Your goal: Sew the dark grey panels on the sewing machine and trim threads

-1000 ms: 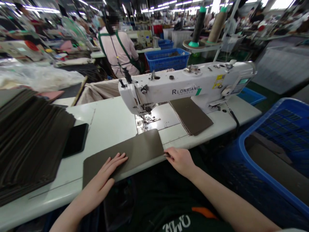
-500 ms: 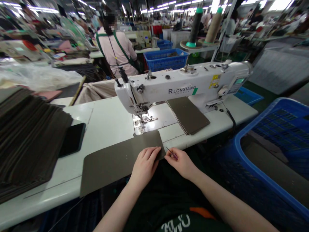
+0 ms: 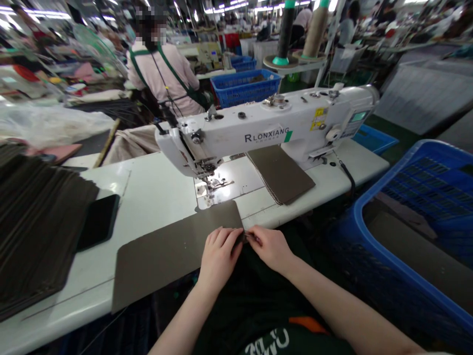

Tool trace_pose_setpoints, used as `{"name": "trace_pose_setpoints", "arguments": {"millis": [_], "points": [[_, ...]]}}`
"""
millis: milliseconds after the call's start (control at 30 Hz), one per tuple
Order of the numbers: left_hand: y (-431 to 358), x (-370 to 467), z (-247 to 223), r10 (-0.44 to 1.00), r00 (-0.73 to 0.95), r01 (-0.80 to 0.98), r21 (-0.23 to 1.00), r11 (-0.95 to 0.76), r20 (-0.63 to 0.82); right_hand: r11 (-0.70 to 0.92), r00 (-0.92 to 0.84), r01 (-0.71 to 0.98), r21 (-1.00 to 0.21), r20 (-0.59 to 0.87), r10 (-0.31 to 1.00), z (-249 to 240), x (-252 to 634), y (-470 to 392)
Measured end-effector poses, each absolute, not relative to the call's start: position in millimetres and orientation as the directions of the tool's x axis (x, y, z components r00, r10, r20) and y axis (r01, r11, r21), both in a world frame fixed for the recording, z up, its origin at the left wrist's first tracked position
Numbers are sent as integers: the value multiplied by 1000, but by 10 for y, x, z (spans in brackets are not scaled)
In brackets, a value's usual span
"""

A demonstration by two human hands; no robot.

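A flat olive-grey fabric panel [image 3: 158, 251] lies at the table's front edge, its near side overhanging a little. My left hand [image 3: 219, 251] pinches the panel's right end near the front corner, thumb below and fingers on top. Close against it, my right hand [image 3: 269, 246] is closed at that same edge. A small, thin pointed tool with a purplish handle is in the right fingers, now almost wholly hidden by them. Behind the panel stands a white sewing machine [image 3: 229, 135], its needle area lit. More panels in a stack [image 3: 283, 175] rest under the machine arm.
A tall pile of dark panels [image 3: 40, 231] and a black phone [image 3: 98, 222] lie on the left of the white table [image 3: 155, 182]. A blue basket [image 3: 369, 197] holding panels stands at my right. Thread cones [image 3: 314, 32] rise behind the machine. A co-worker [image 3: 162, 74] sits beyond.
My right hand has moved in to the panel's edge, meeting my left fingers, and the pointed tool has gone mostly out of sight. The whole view has shifted slightly.
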State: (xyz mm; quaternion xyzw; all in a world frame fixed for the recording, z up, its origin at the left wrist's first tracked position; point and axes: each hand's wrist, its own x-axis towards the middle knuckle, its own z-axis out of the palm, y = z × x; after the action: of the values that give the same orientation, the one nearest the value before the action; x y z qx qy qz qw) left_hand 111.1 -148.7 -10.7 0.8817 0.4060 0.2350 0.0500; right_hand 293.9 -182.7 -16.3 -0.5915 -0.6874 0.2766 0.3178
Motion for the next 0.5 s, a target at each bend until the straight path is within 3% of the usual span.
{"name": "trace_pose_setpoints", "arguments": {"millis": [133, 300, 433, 500], "points": [[-1505, 1092, -158, 713, 580, 652, 301, -696, 394, 69, -83, 617, -784, 23, 996, -163, 2987, -1875], [-1524, 1099, -212, 669, 628, 586, 325, -742, 397, -113, -128, 365, -924, -171, 977, -123, 3054, -1992], [-1501, 1117, -207, 656, 639, 552, 355, -754, 401, -150, -190, 230, -962, -195, 962, -76, 3061, -2038], [-1481, 1120, -191, 678, 618, 530, 426, -733, 399, -153, -203, 179, -972, -189, 961, -69, 3082, -2058]]}}
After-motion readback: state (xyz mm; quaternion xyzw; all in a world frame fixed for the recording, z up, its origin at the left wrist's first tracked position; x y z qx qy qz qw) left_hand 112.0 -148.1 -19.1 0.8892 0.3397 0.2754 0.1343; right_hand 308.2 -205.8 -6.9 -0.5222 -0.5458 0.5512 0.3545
